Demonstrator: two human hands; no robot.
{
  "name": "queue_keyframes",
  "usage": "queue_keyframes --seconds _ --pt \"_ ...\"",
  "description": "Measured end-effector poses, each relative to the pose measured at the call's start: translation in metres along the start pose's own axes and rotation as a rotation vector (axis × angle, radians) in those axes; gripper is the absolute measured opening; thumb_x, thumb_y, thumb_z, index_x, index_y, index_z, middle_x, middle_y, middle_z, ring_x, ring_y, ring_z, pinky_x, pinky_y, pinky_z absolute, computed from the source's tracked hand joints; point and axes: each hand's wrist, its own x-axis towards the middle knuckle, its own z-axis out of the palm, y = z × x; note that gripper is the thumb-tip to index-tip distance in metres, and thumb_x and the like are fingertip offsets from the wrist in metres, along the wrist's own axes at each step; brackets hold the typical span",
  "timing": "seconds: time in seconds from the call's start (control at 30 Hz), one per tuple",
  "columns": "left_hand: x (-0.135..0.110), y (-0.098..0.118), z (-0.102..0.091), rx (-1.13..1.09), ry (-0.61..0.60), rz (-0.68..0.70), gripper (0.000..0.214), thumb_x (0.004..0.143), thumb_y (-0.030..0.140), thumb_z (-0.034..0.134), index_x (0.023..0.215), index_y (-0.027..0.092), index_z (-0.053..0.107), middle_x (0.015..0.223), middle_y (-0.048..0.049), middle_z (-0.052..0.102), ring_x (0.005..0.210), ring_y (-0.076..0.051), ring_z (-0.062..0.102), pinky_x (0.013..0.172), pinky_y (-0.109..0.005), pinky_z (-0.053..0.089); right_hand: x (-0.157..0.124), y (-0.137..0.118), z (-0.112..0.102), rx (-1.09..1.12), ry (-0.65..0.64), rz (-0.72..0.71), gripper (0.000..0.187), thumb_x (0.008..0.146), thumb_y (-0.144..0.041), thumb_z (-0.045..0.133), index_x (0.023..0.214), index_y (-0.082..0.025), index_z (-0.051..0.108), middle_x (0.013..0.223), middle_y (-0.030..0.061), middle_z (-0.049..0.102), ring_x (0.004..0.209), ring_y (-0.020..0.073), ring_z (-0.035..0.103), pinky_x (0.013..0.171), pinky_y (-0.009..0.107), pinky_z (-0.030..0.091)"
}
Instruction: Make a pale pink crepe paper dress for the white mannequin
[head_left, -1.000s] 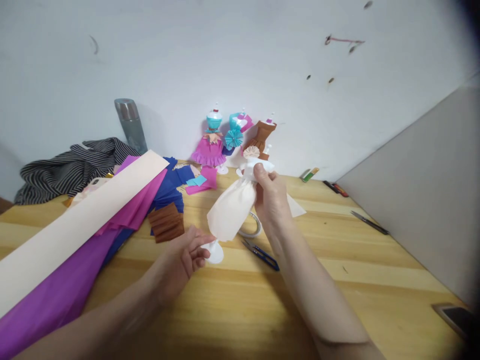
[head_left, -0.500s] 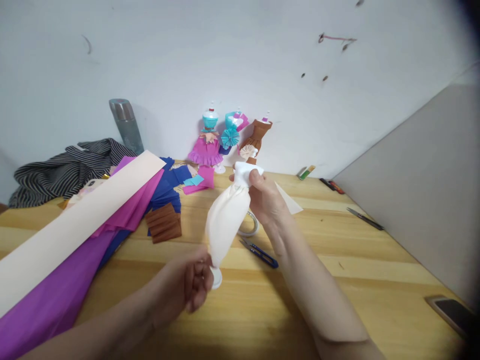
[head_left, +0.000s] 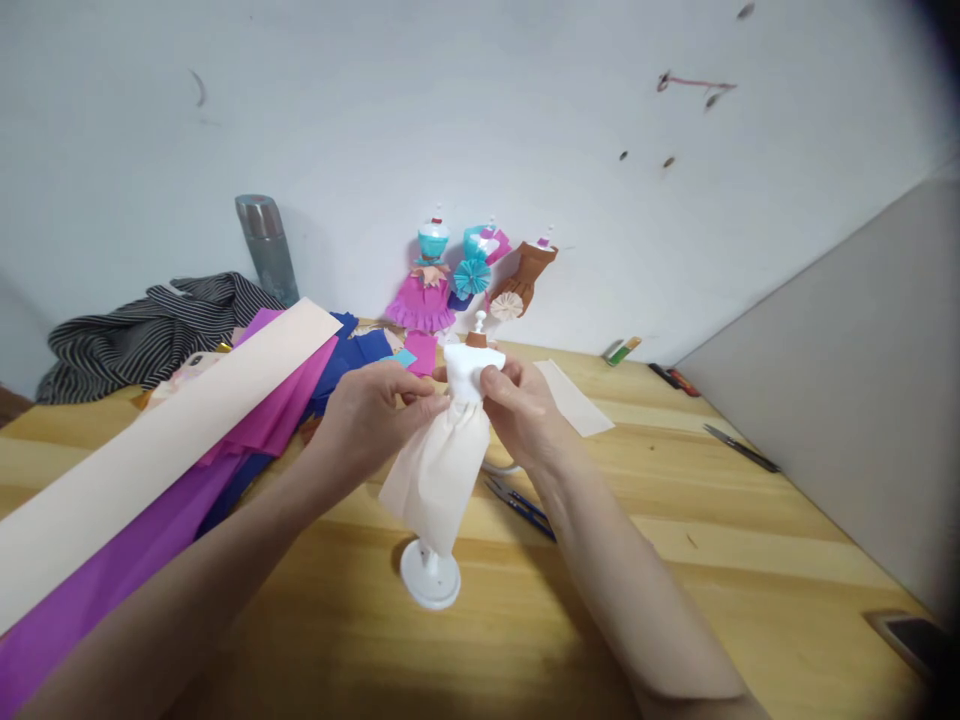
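I have the white dress form [head_left: 466, 372] held up over the wooden surface [head_left: 750, 580], its top leaning a little to the right; I can't tell whether its round base [head_left: 430, 578] touches down. My right hand [head_left: 529, 410] has its fingers wrapped around the form's torso, thumb at the front. My left hand [head_left: 367, 410] has its fingers pinched on the waist of the gathered cream skirt [head_left: 435, 475], which hangs around the form below the bodice.

Just right of the dress form I see blue-handled snips [head_left: 529, 512] and a partly hidden tape ring [head_left: 501, 468], with a cream paper piece [head_left: 577, 400] a little further back. Behind the form stand 3 dressed figures: 1 with a pink skirt [head_left: 422, 300], 1 with a turquoise rosette [head_left: 472, 275] and 1 in brown [head_left: 529, 268]. Left of the form, a long cream strip [head_left: 180, 455] lies over purple material [head_left: 142, 560]; well beyond them is a grey bottle [head_left: 268, 250].
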Motion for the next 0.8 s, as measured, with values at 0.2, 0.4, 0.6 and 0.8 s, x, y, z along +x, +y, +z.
queue_keyframes --seconds 0.2,0.4,0.6,0.8 --pt "0.000 -0.005 -0.004 -0.126 -0.066 0.001 0.027 0.081 0.029 0.055 0.063 0.014 0.068 0.058 0.0012 0.056 0.057 -0.011 0.049 0.054 -0.024 0.037 0.003 0.004 -0.003 -0.003 -0.009 0.029 0.043 0.060 -0.054 0.078 0.082 -0.019 0.071 0.085 0.0077 0.073 0.084 0.0263 0.065 0.077 0.038 0.049" --pt "-0.001 0.003 -0.003 -0.139 -0.062 0.003 0.023 0.081 0.025 0.054 0.064 0.015 0.067 0.058 0.0013 0.058 0.060 -0.012 0.051 0.056 -0.023 0.039 0.002 0.006 -0.002 0.005 0.002 0.050 0.038 0.059 -0.051 0.080 0.080 -0.021 0.072 0.075 0.0023 0.069 0.066 0.0180 0.058 0.069 0.032 0.045" --pt "-0.003 0.004 -0.003 -0.136 -0.095 -0.039 0.022 0.076 0.030 0.062 0.061 0.015 0.066 0.060 0.0008 0.059 0.059 -0.012 0.050 0.054 -0.023 0.037 -0.002 0.009 0.004 -0.043 0.007 0.044 0.035 0.062 -0.048 0.080 0.083 -0.021 0.074 0.073 0.0018 0.067 0.063 0.0151 0.053 0.063 0.029 0.041" --pt "-0.001 -0.002 0.002 -0.283 -0.165 -0.155 0.022 0.072 0.033 0.065 0.060 0.015 0.067 0.060 0.0010 0.060 0.060 -0.013 0.053 0.056 -0.024 0.040 -0.003 0.014 0.005 -0.052 0.007 0.028 0.030 0.066 -0.046 0.078 0.082 -0.020 0.074 0.070 0.0018 0.067 0.061 0.0141 0.054 0.061 0.029 0.042"
